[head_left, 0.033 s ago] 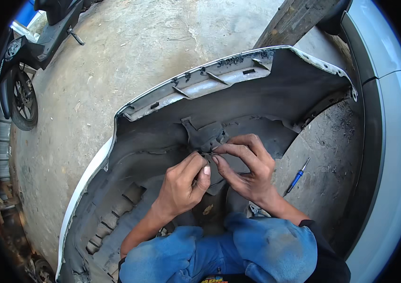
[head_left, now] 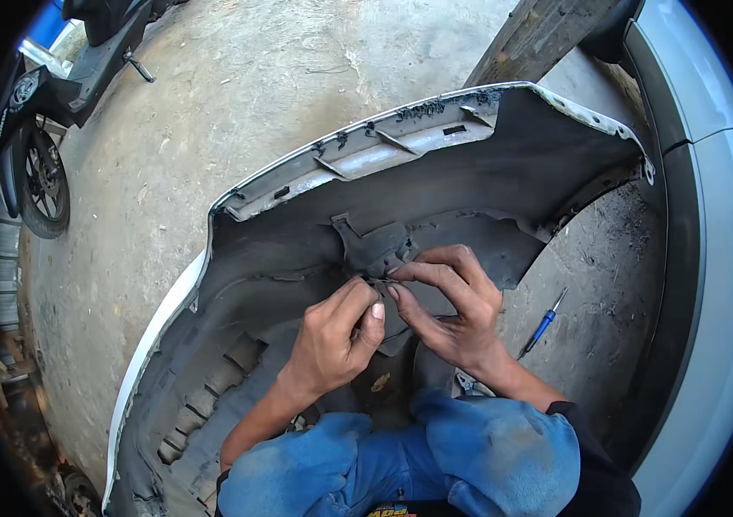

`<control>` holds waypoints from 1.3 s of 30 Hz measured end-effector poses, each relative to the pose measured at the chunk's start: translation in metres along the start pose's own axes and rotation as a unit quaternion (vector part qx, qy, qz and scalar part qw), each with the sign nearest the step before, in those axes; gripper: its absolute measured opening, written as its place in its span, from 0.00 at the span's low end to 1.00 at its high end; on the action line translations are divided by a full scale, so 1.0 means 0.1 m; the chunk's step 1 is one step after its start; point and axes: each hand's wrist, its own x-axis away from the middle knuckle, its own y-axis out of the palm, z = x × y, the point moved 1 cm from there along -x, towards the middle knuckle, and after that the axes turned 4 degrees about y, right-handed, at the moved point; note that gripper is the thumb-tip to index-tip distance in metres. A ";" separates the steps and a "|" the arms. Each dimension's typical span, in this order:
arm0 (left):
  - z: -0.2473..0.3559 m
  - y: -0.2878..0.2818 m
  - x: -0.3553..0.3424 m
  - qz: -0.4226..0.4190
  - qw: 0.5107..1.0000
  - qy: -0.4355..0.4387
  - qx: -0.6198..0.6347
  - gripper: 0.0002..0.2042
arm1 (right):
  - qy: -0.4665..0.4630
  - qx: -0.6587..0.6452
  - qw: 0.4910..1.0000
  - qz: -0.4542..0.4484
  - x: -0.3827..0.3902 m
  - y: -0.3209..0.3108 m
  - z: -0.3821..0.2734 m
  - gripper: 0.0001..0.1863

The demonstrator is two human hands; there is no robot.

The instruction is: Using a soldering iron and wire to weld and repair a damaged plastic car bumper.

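Note:
A car bumper (head_left: 444, 185) lies in front of me, its dark inner side facing up and its rim white. Both hands meet over its middle, just below a dark bracket-like part (head_left: 375, 247). My left hand (head_left: 332, 340) is closed, thumb against curled fingers, its fingertips at the lower part of the bracket. Thumb and forefinger of my right hand (head_left: 461, 310) come together in a pinch right beside it. Something small and thin shows between the fingertips, too small and too covered to name.
A blue-handled tool with a thin metal shaft (head_left: 544, 327) lies on the concrete at right. Beyond the bumper leans a wooden post (head_left: 539, 43). A light-coloured car (head_left: 720, 258) borders the right side; a black motorbike (head_left: 43, 164) stands far left.

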 end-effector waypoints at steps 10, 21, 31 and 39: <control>0.00 0.03 -0.04 -0.046 0.999 0.003 0.015 0.06 | -0.014 -0.002 1.000 0.008 0.04 0.03 0.09 0.14; -0.07 0.02 -0.07 -0.115 0.990 0.078 0.029 0.08 | -0.071 -0.042 0.996 0.028 0.09 0.03 0.13 0.16; -0.02 -0.14 -0.10 -0.070 0.989 -0.077 0.108 0.12 | -0.026 -0.058 0.998 0.011 0.11 0.08 0.10 0.16; -0.10 -0.07 -0.03 -0.030 0.990 -0.020 0.138 0.11 | -0.033 -0.028 0.998 -0.055 0.09 0.07 0.09 0.11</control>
